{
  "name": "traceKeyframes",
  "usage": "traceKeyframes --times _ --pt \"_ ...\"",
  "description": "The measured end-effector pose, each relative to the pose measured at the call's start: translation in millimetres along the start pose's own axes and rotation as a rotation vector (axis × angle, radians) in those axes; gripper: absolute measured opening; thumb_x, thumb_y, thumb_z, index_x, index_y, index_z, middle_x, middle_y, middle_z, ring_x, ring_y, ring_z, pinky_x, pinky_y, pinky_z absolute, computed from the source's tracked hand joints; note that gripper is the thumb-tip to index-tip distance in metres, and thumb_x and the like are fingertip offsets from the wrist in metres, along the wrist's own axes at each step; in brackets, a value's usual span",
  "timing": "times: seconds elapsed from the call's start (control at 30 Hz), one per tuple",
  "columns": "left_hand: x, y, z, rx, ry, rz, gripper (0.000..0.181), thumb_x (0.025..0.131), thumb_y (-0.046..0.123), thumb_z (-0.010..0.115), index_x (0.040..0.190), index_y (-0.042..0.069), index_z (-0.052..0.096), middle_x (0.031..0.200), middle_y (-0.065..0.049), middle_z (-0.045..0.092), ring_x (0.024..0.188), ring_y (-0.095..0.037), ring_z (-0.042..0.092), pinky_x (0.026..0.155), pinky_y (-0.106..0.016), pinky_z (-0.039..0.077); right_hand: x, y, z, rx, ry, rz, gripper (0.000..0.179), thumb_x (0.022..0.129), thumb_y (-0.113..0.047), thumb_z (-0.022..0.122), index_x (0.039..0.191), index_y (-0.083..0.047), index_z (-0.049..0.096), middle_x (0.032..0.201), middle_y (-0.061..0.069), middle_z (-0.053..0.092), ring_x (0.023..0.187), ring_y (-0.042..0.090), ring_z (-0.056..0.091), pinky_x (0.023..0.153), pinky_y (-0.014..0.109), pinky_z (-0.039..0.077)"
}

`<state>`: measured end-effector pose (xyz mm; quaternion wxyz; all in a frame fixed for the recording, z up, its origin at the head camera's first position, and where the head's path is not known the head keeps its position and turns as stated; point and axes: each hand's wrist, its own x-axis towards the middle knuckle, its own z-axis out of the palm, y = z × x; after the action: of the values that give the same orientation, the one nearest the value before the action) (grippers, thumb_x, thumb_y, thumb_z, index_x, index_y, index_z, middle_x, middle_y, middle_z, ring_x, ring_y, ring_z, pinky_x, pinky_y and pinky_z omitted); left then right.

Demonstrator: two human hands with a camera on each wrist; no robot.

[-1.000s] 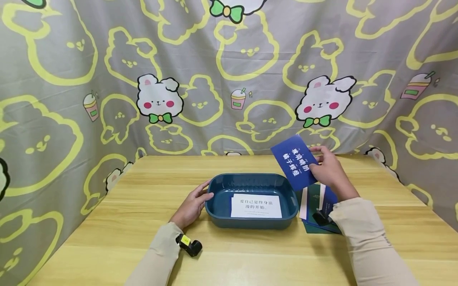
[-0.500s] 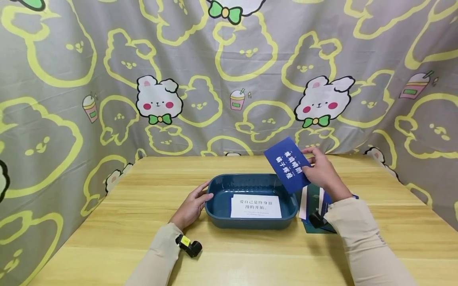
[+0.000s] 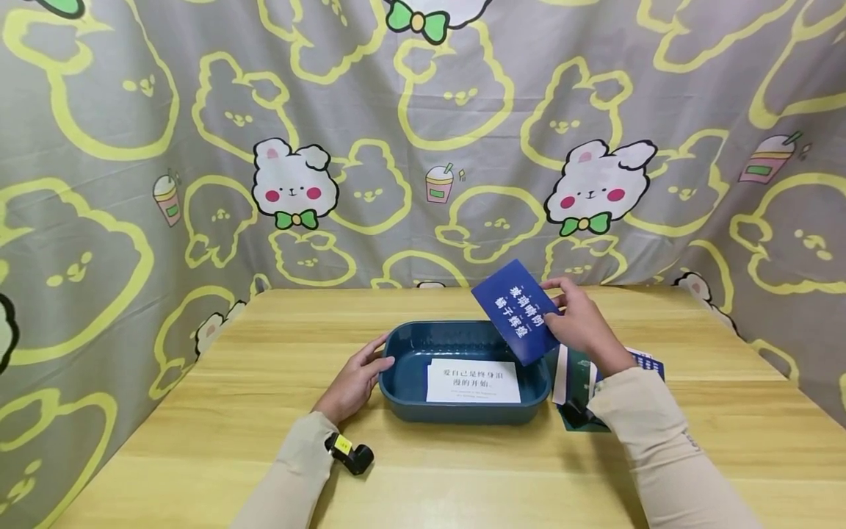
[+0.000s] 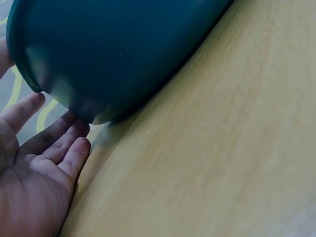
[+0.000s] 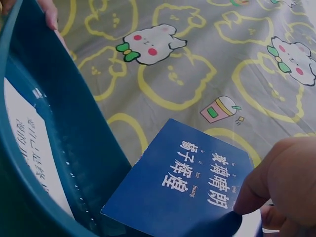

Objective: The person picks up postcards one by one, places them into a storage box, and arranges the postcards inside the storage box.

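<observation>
My right hand [image 3: 581,321] pinches a blue card [image 3: 515,311] with white Chinese lettering by its right edge. In the head view the tilted card overlaps the back right rim of a teal baking dish [image 3: 463,414]. Its lower corner is near the dish's inside in the right wrist view. My left hand [image 3: 353,380] holds the left end of the dish, thumb at the rim and fingers [image 4: 64,143] against the outer wall. Inside the dish lies a white card [image 3: 473,381] with printed text, with a blue edge showing beneath it.
Right of the dish, several green, pink and blue cards [image 3: 573,382] lie overlapped on the wooden table [image 3: 436,477], partly hidden by the right wrist and its camera. A patterned curtain [image 3: 383,110] stands behind the table and along both sides.
The right hand has carried the blue card left and slightly down, further over the dish. More of the cards on the table shows behind the wrist. The left hand and dish stay put.
</observation>
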<state>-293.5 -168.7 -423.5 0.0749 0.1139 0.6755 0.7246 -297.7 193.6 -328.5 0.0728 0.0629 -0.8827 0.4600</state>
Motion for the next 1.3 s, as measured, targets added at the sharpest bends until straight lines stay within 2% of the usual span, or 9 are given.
traceKeyframes --times 0.3,0.53,0.8,1.13,1.3 --pt "-0.5 0.7 0.3 0.003 -0.001 -0.006 0.058 0.097 0.014 0.056 0.151 0.010 0.033 0.143 -0.023 0.040 0.129 -0.033 0.042 0.108 -0.041 0.037 1.0 -0.6 9.5 -0.052 -0.023 -0.017 0.050 0.092 0.002 0.051 0.140 -0.004 0.040 0.107 0.023 0.055 0.091 0.033 0.057 0.068 0.036 0.056" --pt "0.8 0.4 0.8 0.009 -0.007 -0.003 0.058 0.098 0.014 0.055 0.151 0.009 0.032 0.144 -0.024 0.038 0.131 -0.034 0.041 0.109 -0.043 0.035 1.4 -1.7 16.8 -0.093 -0.055 -0.040 0.050 0.091 0.004 0.051 0.138 -0.008 0.043 0.109 0.023 0.057 0.092 0.035 0.059 0.076 0.045 0.057" --pt "0.9 -1.0 -1.9 0.022 -0.009 -0.006 0.058 0.098 0.015 0.055 0.151 0.009 0.033 0.145 -0.024 0.037 0.131 -0.034 0.041 0.109 -0.042 0.035 0.6 -4.0 30.9 -0.161 -0.107 -0.073 0.046 0.090 0.005 0.053 0.134 -0.010 0.047 0.110 0.023 0.061 0.091 0.034 0.061 0.079 0.053 0.055" --pt "1.2 -0.5 -0.5 0.009 -0.013 -0.003 0.058 0.098 0.014 0.055 0.151 0.009 0.032 0.144 -0.023 0.038 0.130 -0.033 0.041 0.107 -0.041 0.037 -2.9 -3.8 40.9 -0.227 -0.188 -0.176 0.040 0.089 0.005 0.054 0.126 -0.010 0.054 0.104 0.017 0.065 0.085 0.028 0.065 0.071 0.047 0.057" --pt "1.7 -0.7 -0.2 0.009 -0.007 -0.003 0.059 0.098 0.015 0.056 0.151 0.010 0.032 0.144 -0.023 0.039 0.130 -0.033 0.042 0.108 -0.041 0.037 -4.4 -5.9 44.4 -0.229 -0.244 -0.229 0.038 0.089 0.005 0.055 0.123 -0.012 0.057 0.105 0.017 0.066 0.088 0.028 0.064 0.069 0.045 0.058"
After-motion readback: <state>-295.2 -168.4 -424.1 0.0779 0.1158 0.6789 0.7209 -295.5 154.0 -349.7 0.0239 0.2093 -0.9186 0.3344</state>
